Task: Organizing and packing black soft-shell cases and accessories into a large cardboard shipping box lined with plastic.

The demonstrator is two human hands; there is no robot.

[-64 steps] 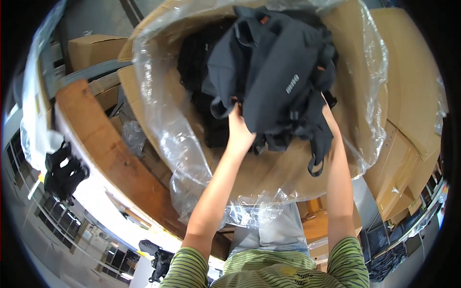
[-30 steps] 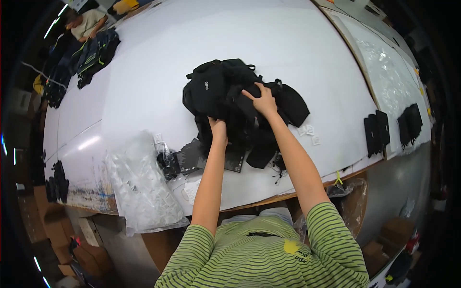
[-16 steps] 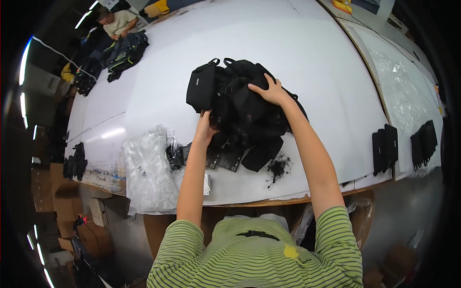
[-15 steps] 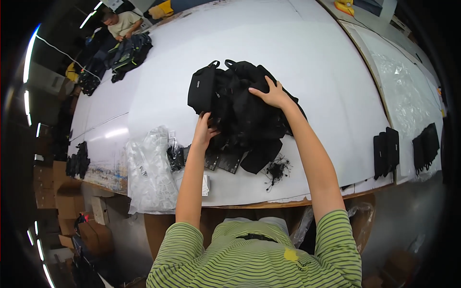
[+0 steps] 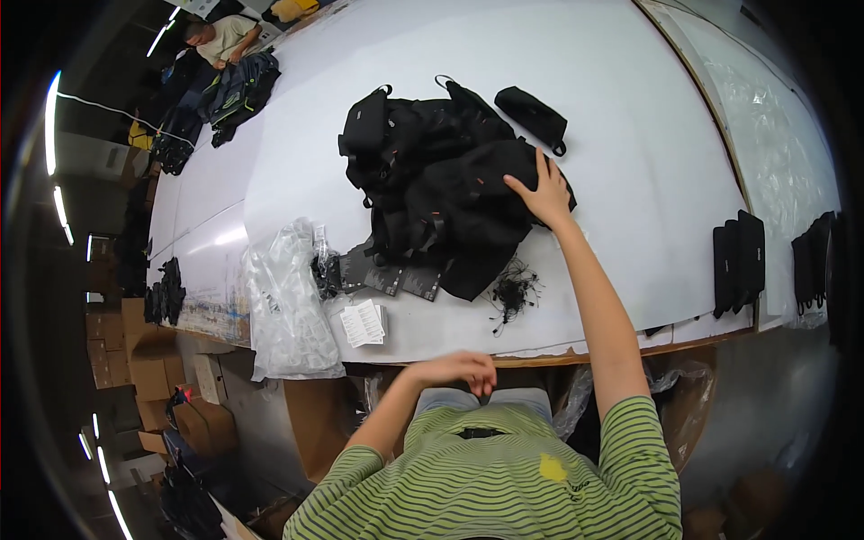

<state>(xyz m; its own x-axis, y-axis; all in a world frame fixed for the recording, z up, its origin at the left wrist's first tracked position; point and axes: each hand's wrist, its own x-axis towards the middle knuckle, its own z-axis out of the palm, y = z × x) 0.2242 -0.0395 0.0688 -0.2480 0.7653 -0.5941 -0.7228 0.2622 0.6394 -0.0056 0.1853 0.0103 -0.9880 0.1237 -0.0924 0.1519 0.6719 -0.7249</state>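
A pile of black backpacks (image 5: 468,184) lies on the white table (image 5: 360,54), with straps and a few small orange tabs showing. My right hand (image 5: 546,196) rests on the pile's right side, fingers spread over the fabric. Close to my body, at the table's front edge, is my left hand (image 5: 457,369), its fingers curled loosely together and somewhat blurred; I see nothing in them. A separate black pouch (image 5: 532,117) lies beyond the pile at the right. Dark printed cards (image 5: 420,281) stick out from under the pile's near side.
Clear plastic bags (image 5: 290,310) and a stack of white labels (image 5: 364,322) lie at the front left. A tangle of black cords (image 5: 516,290) sits near the front edge. Black pouches (image 5: 738,263) stand at the right. Far left, another person (image 5: 223,40) handles dark bags (image 5: 238,94).
My left hand has left the pile and come back toward my body. The backpacks have shifted and spread, and the pouch now shows beyond them. My right hand stays on the right side.
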